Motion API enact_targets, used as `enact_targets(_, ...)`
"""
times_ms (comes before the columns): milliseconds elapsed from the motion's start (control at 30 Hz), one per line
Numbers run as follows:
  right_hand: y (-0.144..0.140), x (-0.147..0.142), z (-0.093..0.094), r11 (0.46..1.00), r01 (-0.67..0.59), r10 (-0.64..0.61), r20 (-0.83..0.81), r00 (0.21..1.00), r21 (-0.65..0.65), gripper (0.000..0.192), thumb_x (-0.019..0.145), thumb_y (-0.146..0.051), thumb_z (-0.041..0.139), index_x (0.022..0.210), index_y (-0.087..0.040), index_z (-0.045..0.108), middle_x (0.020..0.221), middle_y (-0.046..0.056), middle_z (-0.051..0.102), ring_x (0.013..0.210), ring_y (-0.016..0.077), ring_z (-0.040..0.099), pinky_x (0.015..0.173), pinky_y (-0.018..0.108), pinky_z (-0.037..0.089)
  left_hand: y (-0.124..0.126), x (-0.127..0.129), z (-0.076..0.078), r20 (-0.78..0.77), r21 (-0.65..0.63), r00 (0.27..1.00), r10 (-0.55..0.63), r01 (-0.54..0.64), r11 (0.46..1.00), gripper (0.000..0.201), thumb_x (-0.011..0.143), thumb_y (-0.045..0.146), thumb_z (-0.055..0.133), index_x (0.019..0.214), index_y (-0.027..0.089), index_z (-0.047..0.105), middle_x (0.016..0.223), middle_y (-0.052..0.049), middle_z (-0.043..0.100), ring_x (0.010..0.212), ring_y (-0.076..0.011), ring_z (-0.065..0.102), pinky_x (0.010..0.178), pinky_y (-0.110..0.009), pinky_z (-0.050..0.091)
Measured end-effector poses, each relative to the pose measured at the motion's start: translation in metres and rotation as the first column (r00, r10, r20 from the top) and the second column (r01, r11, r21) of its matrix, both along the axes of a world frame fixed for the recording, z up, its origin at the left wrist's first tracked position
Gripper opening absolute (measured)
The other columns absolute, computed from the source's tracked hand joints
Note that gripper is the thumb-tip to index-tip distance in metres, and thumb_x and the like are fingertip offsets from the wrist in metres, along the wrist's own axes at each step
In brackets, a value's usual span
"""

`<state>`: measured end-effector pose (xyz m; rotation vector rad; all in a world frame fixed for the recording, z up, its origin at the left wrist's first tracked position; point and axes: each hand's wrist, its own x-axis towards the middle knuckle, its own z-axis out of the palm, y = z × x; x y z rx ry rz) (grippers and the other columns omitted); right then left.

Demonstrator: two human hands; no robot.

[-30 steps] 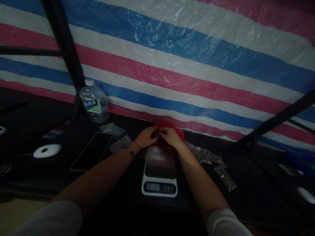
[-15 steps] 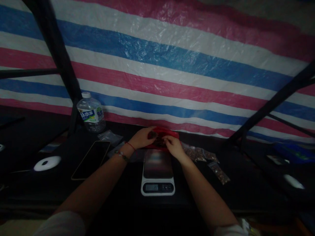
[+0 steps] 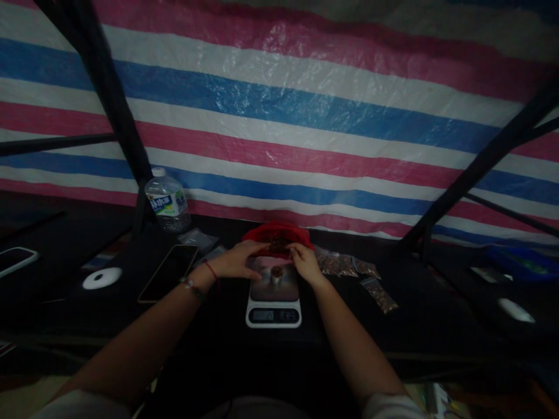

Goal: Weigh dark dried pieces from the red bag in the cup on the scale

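Where the scale [image 3: 273,298] sits nearest, a small cup [image 3: 276,273] rests on its platform; the left hand [image 3: 238,265] lies flat beside it, grasping nothing, while the right hand [image 3: 305,263] pinches the soft red bag [image 3: 279,235] behind. Light, limp; best gripped at its rim.

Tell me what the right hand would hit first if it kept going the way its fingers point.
Probably the red bag: the right hand points up and left at its near edge, behind the scale. Depth is unclear in this dim view.
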<state>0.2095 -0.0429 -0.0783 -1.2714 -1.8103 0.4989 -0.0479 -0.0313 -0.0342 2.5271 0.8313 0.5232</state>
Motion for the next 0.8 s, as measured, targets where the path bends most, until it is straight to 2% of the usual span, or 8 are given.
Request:
enact_targets(33,0.001,0.002,-0.002,1.0,0.014,-0.014,-0.003,1.0,-0.002,0.028,0.088,-0.023,0.041,0.098,-0.018,0.067,0.085,0.004,0.069,0.079,0.0165,0.063,0.076,0.027,0.048,0.003,-0.007,0.001,-0.043,-0.003,0.999,0.03,-0.03,1.0,0.086,0.063,0.051,0.077,0.138,0.024,0.046,0.138,-0.012,0.052,0.128,-0.0302,0.046,0.107,-0.044,0.034)
enact_targets(133,0.005,0.006,-0.007,0.998,0.054,-0.055,-0.015,0.998,-0.021,0.029,0.089,-0.026,0.041,0.099,-0.019,0.067,0.078,0.003,0.067,0.074,0.0167,0.063,0.072,0.027,0.049,0.009,-0.017,-0.001,-0.138,-0.022,0.99,0.006,-0.009,1.0,0.087,0.058,0.056,0.079,0.135,0.027,0.05,0.134,-0.009,0.056,0.124,-0.031,0.05,0.105,-0.043,0.037)
enact_targets(267,0.007,0.008,-0.01,0.998,0.064,-0.064,-0.024,0.998,-0.021,0.03,0.089,-0.027,0.04,0.1,-0.017,0.066,0.076,0.003,0.067,0.072,0.0168,0.062,0.072,0.027,0.049,0.016,-0.015,-0.019,-0.123,-0.037,0.992,-0.003,-0.001,0.999,0.09,0.053,0.054,0.082,0.133,0.025,0.052,0.131,-0.01,0.058,0.12,-0.0303,0.054,0.103,-0.041,0.04)
enact_targets(367,0.006,0.007,-0.01,0.999,0.042,-0.043,-0.019,0.999,-0.025,0.031,0.089,-0.027,0.04,0.1,-0.016,0.067,0.077,0.003,0.067,0.073,0.0163,0.062,0.072,0.027,0.049,0.019,-0.015,-0.026,-0.099,-0.074,0.994,0.041,-0.049,0.996,0.077,0.057,0.05,0.081,0.124,0.021,0.058,0.125,-0.01,0.061,0.115,-0.0283,0.057,0.099,-0.039,0.043)
enact_targets(533,0.003,0.006,-0.002,1.0,0.022,-0.02,-0.06,0.998,0.018,0.029,0.088,-0.027,0.044,0.1,-0.017,0.068,0.082,0.005,0.069,0.075,0.0168,0.062,0.076,0.029,0.049,0.015,-0.016,-0.012,-0.011,-0.092,0.992,0.124,-0.124,0.988,0.064,0.065,0.049,0.074,0.118,0.017,0.059,0.118,-0.01,0.064,0.106,-0.0257,0.06,0.093,-0.036,0.047)
enact_targets(633,0.002,0.003,0.009,0.996,0.008,0.006,-0.164,0.986,0.086,0.027,0.088,-0.03,0.049,0.104,-0.02,0.068,0.097,0.006,0.07,0.088,0.018,0.063,0.085,0.032,0.048,0.013,-0.002,0.001,0.07,0.023,0.986,0.15,-0.152,0.988,0.058,0.071,0.048,0.069,0.119,0.017,0.057,0.115,-0.01,0.064,0.103,-0.0248,0.061,0.091,-0.036,0.047)
enact_targets(700,0.001,-0.002,0.017,0.991,-0.055,0.08,-0.213,0.974,0.123,0.026,0.089,-0.03,0.05,0.106,-0.023,0.068,0.11,0.006,0.067,0.1,0.0188,0.061,0.092,0.034,0.046,0.013,0.013,0.005,0.069,0.139,0.983,0.167,-0.176,0.975,0.054,0.071,0.046,0.069,0.115,0.017,0.058,0.112,-0.01,0.065,0.101,-0.0259,0.061,0.09,-0.037,0.046)
enact_targets(800,0.003,-0.011,0.028,0.977,-0.179,0.197,-0.158,0.968,0.118,0.023,0.089,-0.026,0.05,0.101,-0.023,0.07,0.124,0.006,0.061,0.114,0.0189,0.056,0.1,0.034,0.041,0.013,0.036,0.008,0.066,0.286,0.973,0.222,-0.232,0.93,0.051,0.068,0.046,0.07,0.109,0.018,0.06,0.107,-0.009,0.066,0.101,-0.0282,0.061,0.092,-0.042,0.043)
